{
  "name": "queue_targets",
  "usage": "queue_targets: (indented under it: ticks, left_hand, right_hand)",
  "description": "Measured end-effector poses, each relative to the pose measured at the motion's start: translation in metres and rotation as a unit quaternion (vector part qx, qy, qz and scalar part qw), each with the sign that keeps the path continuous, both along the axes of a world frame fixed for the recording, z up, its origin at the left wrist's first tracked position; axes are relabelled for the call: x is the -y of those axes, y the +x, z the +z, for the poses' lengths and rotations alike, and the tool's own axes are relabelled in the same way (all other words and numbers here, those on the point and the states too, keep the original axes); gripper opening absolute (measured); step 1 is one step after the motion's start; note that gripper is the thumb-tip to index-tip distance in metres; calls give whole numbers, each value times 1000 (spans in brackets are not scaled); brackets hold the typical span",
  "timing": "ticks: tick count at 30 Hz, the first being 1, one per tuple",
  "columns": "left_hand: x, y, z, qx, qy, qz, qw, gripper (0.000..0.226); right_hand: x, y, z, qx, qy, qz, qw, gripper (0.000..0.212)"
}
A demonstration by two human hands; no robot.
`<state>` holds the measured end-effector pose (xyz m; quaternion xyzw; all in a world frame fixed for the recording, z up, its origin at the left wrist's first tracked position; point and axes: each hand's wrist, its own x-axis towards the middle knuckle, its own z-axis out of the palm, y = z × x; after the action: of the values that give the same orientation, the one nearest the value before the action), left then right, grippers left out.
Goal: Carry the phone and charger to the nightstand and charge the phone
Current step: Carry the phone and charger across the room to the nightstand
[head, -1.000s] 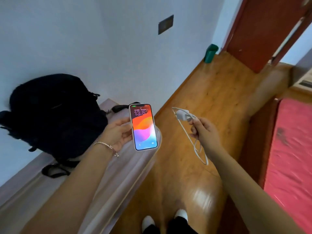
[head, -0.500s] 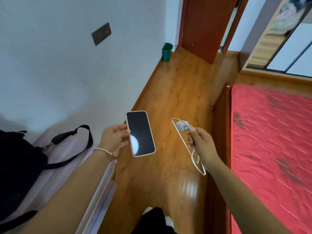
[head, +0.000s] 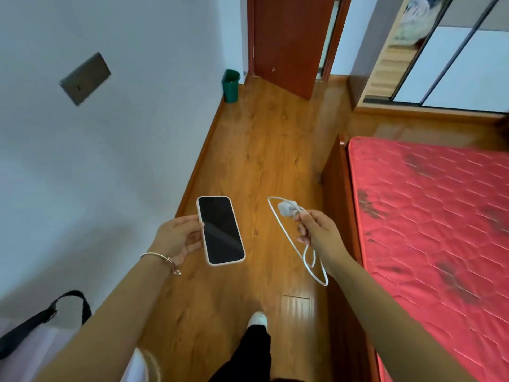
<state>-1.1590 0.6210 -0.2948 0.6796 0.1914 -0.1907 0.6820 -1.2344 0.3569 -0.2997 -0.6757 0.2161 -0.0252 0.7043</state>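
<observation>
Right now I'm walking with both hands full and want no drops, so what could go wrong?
1. The left hand pinches the phone by one edge only; that grip could slip over the wooden floor.
2. The charger cable's loop dangles below the right hand and might snag on the bed frame beside it.

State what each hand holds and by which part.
The left hand grips the phone by its left long edge, screen up. The right hand pinches the charger just behind its plug block, with the cable looped below.
</observation>
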Motion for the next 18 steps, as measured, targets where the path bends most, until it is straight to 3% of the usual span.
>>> queue_targets:
  ticks: [8, 18]
  left_hand:
    - [36, 105, -3, -27, -44, -30, 998, 25]
    - [108, 228, -8, -16, -24, -71, 997, 18]
  right_hand:
    - [34, 86, 4, 0, 3, -52, 999, 25]
    - [108, 188, -10, -4, 8, -82, 997, 25]
